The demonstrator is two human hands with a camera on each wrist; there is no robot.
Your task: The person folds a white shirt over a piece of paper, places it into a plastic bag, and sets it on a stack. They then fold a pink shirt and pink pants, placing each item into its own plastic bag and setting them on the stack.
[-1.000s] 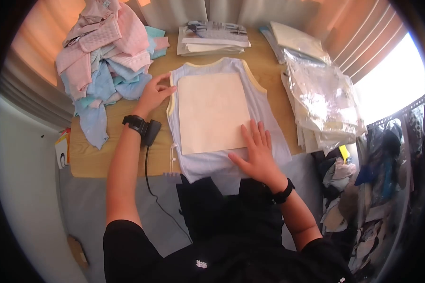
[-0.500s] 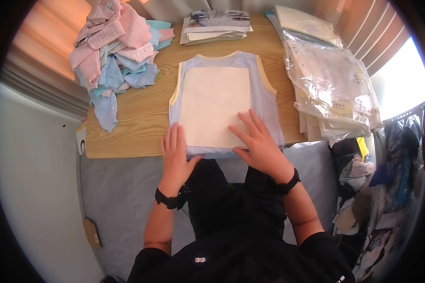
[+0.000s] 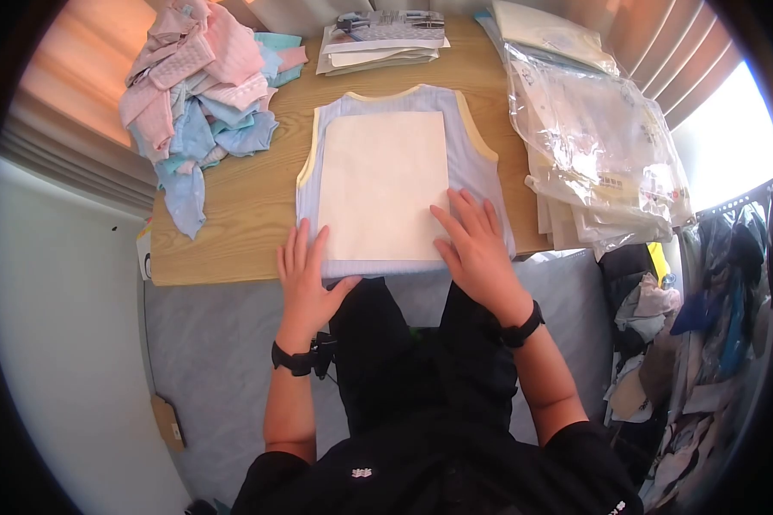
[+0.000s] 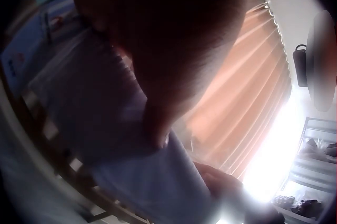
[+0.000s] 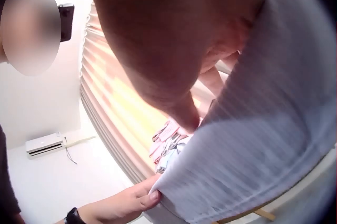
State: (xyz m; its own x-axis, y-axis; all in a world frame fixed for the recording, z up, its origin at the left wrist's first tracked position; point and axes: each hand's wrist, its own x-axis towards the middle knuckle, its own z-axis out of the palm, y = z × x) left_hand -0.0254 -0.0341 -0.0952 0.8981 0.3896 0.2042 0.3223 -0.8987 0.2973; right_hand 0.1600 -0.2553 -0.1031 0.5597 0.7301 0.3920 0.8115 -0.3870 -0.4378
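A pale lavender sleeveless top (image 3: 472, 159) with yellow trim lies flat on the wooden table (image 3: 240, 210), its neck toward the back. On it rests a cream rectangular sheet (image 3: 384, 184). My left hand (image 3: 303, 276) touches the top's lower left corner, fingers extended and thumb spread along the near hem. At the lower right, my right hand (image 3: 481, 245) rests on the top, fingertips by the sheet's right edge. The hem's fabric (image 5: 247, 155) drops over the table's front edge in the right wrist view. Both palms are hidden in the head view.
Crumpled pink and blue clothes (image 3: 206, 94) are heaped at the back left. Flat packets (image 3: 382, 43) lie at the back middle. A stack of clear plastic bags (image 3: 593, 146) fills the table's right side. Beyond it on the right hang bagged items (image 3: 721, 283).
My left hand came down from the top's left armhole to its lower left corner. The hem, earlier loose toward the lap, now lies straight along the table edge. My right hand shifted slightly.
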